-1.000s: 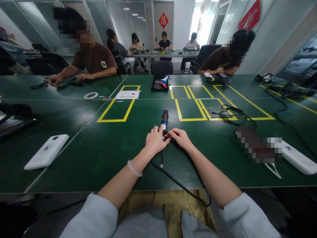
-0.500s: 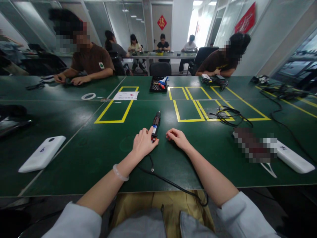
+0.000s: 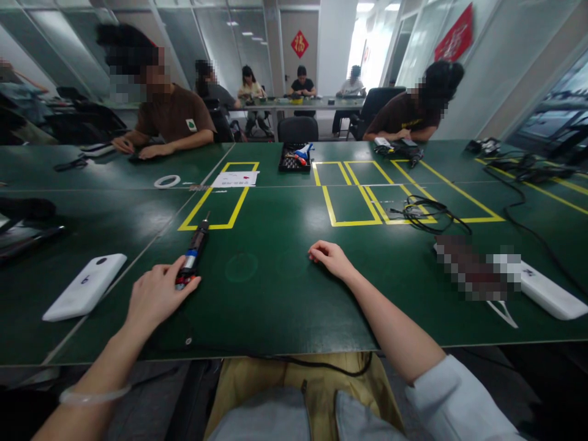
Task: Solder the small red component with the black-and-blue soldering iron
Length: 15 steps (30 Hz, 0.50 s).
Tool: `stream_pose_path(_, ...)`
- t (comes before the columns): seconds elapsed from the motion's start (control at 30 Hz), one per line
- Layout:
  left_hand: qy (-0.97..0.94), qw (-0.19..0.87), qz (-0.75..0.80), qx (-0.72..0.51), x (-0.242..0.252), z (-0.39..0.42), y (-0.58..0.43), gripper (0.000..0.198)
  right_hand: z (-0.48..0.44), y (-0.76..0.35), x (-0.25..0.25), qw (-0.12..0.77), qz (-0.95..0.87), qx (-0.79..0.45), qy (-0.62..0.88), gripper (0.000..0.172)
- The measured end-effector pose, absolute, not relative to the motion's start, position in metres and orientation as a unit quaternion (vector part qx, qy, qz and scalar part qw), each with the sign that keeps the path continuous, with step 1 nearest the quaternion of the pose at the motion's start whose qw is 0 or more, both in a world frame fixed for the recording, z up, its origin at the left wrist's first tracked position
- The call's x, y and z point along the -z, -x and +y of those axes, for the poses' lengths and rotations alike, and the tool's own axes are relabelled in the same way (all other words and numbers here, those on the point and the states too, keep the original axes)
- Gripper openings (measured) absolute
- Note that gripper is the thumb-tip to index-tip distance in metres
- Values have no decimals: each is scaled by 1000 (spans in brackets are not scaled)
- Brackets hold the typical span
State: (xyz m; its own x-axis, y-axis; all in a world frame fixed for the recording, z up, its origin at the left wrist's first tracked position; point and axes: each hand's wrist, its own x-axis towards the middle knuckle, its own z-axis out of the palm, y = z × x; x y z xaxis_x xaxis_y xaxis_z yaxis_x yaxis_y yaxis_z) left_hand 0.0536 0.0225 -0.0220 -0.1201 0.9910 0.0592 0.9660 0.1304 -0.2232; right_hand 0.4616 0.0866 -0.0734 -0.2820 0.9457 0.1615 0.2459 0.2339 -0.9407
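My left hand [image 3: 156,290] is closed around the rear of an electric screwdriver [image 3: 196,245], over at the left of the green table. The screwdriver lies low along the tabletop, its thin bit pointing away from me and reaching the near edge of a yellow tape outline. A black cord [image 3: 316,364] trails by the table's front edge and hangs over it in front of my lap. Near the middle, my right hand [image 3: 333,258] rests on its side with the fingers curled in, and no object shows in it.
White power banks stand out left [image 3: 86,286] and right [image 3: 542,288]. A coiled black cable [image 3: 425,212] lies right of centre. Farther back are a black tray [image 3: 294,160] with tools, a paper sheet [image 3: 235,178] and a tape roll [image 3: 167,181]. Two people sit opposite.
My left hand has slid the electric screwdriver from the centre of the table to the left, pulling its cord along. My right hand has stayed in place.
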Motion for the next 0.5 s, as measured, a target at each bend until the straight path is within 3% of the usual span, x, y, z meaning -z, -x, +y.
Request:
stream_pose_path(0.3, 590, 94, -792, -125, 11, 10, 27, 66, 87, -462, 75, 392, -685, -426, 443, 19)
stream_pose_path(0.5, 597, 191, -772, -104, 10, -5, 9, 60, 87, -462, 75, 384, -691, -423, 443, 19)
